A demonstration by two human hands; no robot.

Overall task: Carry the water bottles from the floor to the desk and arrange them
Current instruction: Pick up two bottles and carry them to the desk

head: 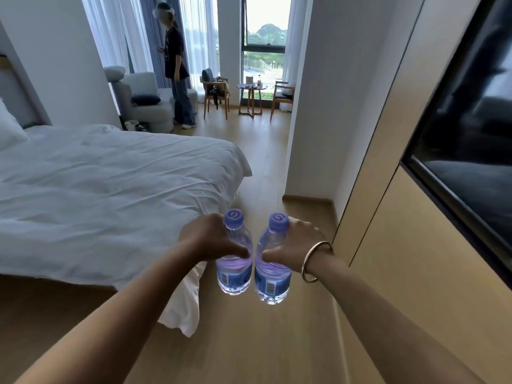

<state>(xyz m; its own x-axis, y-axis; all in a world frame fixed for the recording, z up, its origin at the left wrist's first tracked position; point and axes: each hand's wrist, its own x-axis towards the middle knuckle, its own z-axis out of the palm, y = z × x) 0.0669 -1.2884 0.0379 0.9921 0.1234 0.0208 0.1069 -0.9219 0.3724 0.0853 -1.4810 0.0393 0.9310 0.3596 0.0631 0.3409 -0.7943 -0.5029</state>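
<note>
Bottle labels point(234, 275) show only barcodes; no text readable.

White bed point(105, 189) left, wood floor point(249, 342), bright window point(264, 51), armchair point(146, 101), small table point(250, 99).

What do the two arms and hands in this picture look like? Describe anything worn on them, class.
Both forearms are bare, with no sleeves showing anywhere in the frame. The left hand wears nothing: no ring, watch or glove can be seen. The right hand is also ungloved, but its wrist carries a plain, smooth metal bangle, silvery to pale gold, that looks open-ended.
</note>
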